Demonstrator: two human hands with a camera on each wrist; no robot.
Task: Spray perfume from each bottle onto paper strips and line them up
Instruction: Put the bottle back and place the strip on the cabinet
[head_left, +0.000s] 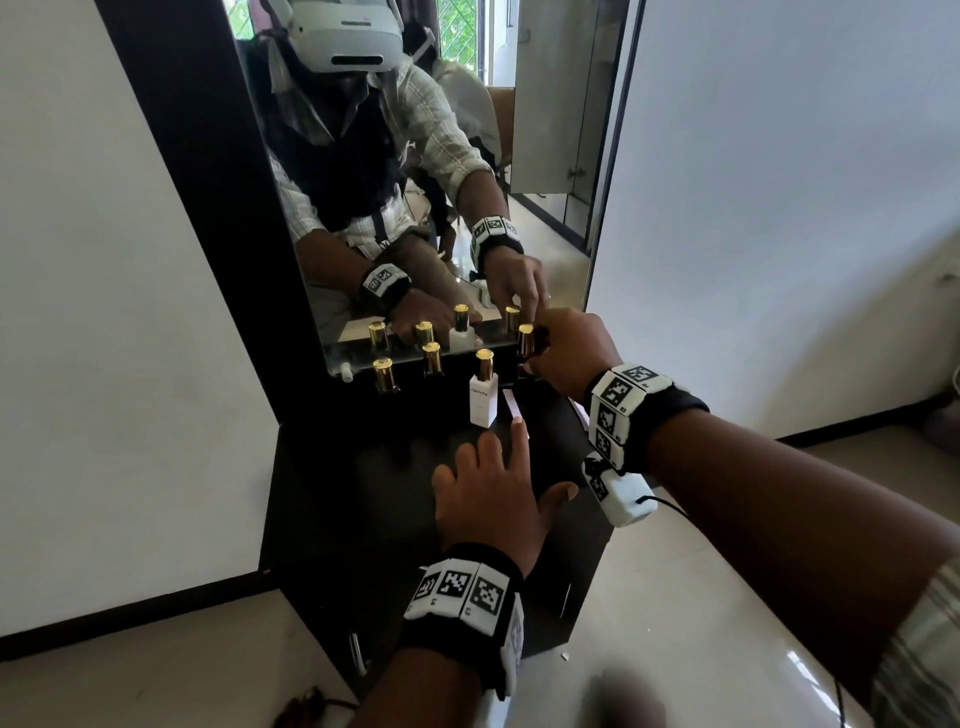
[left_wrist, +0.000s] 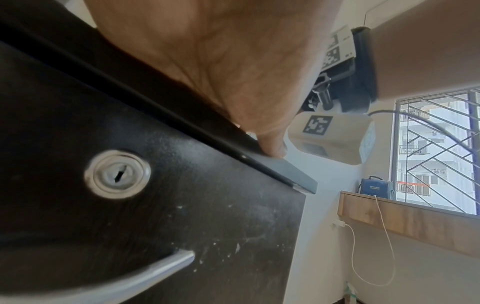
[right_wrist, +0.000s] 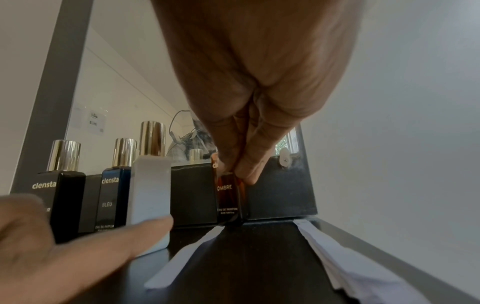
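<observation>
Four bottles stand at the mirror (head_left: 415, 156); right hand (head_left: 566, 348) pinches the amber bottle (right_wrist: 230, 197). Left hand (head_left: 488, 493), fingers spread, pins the paper strip (head_left: 511, 404) beside the white bottle (head_left: 483, 400). Lift straight up to spare neighbours.

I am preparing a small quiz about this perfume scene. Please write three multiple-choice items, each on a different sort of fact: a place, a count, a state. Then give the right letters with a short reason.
1. Where does the white bottle stand?
A. On the floor
B. On the dark cabinet top, left of the paper strip
C. In the left hand

2. How many real perfume bottles are there, mirror images not counted?
A. Two
B. Four
C. Seven

3. What does the right hand do?
A. Grips the amber bottle
B. Hangs idle
C. Lifts the paper stack

Answers: 1 B, the head view shows it upright beside the strip. 2 B, four gold caps stand before the mirror. 3 A, the right wrist view shows its fingers closed on the amber bottle; the left hand lies flat, one finger on the strip.
</observation>
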